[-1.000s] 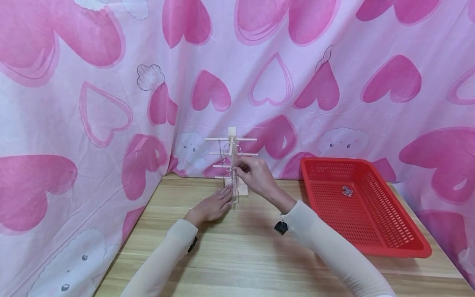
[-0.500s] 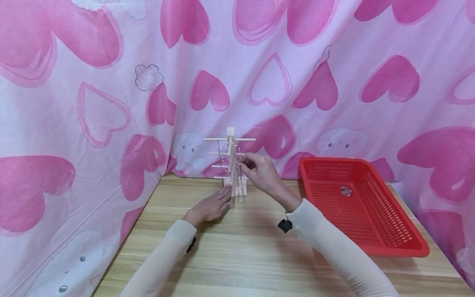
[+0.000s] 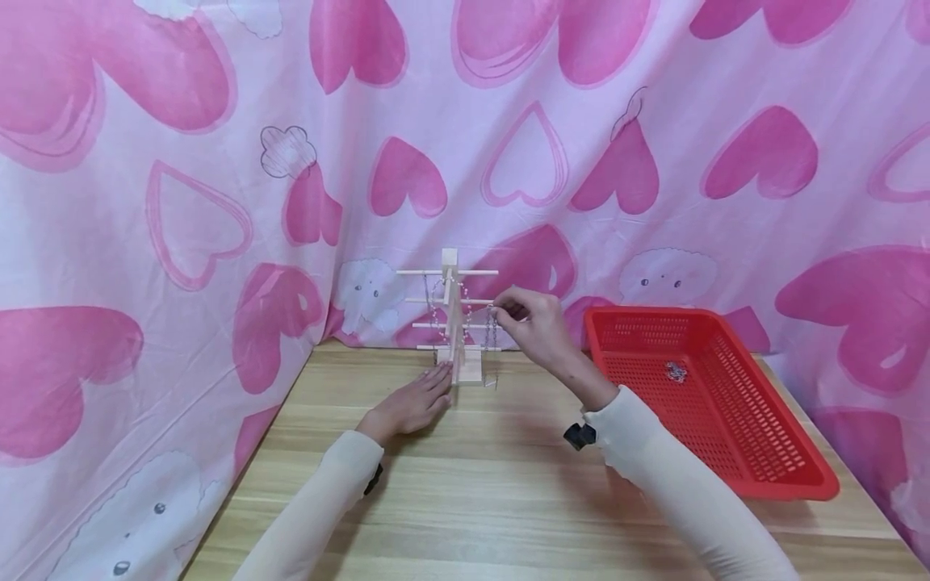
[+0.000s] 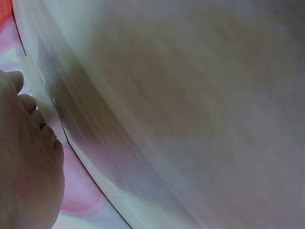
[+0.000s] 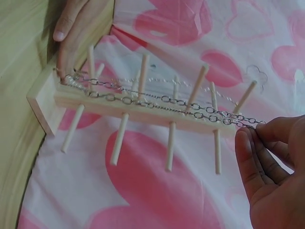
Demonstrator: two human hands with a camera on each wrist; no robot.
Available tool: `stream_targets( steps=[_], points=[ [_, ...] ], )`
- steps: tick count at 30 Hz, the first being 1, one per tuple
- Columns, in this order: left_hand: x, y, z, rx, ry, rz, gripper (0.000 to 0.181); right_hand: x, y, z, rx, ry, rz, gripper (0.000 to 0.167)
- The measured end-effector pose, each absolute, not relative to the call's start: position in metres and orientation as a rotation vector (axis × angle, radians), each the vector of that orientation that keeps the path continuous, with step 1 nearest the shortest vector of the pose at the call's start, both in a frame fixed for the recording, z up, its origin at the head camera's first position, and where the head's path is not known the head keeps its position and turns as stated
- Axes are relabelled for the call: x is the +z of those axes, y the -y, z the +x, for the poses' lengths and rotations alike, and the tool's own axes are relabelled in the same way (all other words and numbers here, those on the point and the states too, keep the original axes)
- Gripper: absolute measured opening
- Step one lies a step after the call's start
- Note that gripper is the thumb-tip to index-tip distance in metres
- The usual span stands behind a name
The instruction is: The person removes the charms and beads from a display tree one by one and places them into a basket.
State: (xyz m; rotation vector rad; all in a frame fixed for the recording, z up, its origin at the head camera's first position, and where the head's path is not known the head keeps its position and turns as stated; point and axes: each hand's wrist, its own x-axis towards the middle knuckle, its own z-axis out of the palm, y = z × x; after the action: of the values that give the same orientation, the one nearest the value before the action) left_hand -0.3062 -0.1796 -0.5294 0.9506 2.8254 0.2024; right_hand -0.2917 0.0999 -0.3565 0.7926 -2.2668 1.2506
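A silver chain necklace [image 5: 167,101] hangs in two strands from my right hand [image 3: 538,324], which pinches its upper end between thumb and fingers. The hand is at the right of a wooden peg stand [image 3: 450,260], close to the tip of a right-hand peg. Flat on the table and touching the stand's base [image 3: 471,368], my left hand [image 3: 416,400] has its fingers stretched out. Other chains and a beaded strand [image 3: 467,300] hang on the stand's pegs. Only part of the left hand [image 4: 31,157] shows in the left wrist view.
To the right stands a red perforated basket [image 3: 715,436] with a small silver chain bundle [image 3: 676,371] inside. Pink heart-patterned cloth [image 3: 407,173] hangs behind and at the left of the wooden table [image 3: 465,492].
My right hand has moved right, from in front of the stand's post to beside its right pegs, carrying the necklace along. My left hand has stayed at the base.
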Motion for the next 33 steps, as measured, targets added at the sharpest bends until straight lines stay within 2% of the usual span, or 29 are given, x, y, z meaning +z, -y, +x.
stream_targets(
  steps=[33],
  points=[
    [-0.532, 0.180, -0.305, 0.217, -2.840, 0.943, 0.063, -0.322, -0.168, -0.300, 1.184, 2.230, 0.612, 0.008]
  ],
)
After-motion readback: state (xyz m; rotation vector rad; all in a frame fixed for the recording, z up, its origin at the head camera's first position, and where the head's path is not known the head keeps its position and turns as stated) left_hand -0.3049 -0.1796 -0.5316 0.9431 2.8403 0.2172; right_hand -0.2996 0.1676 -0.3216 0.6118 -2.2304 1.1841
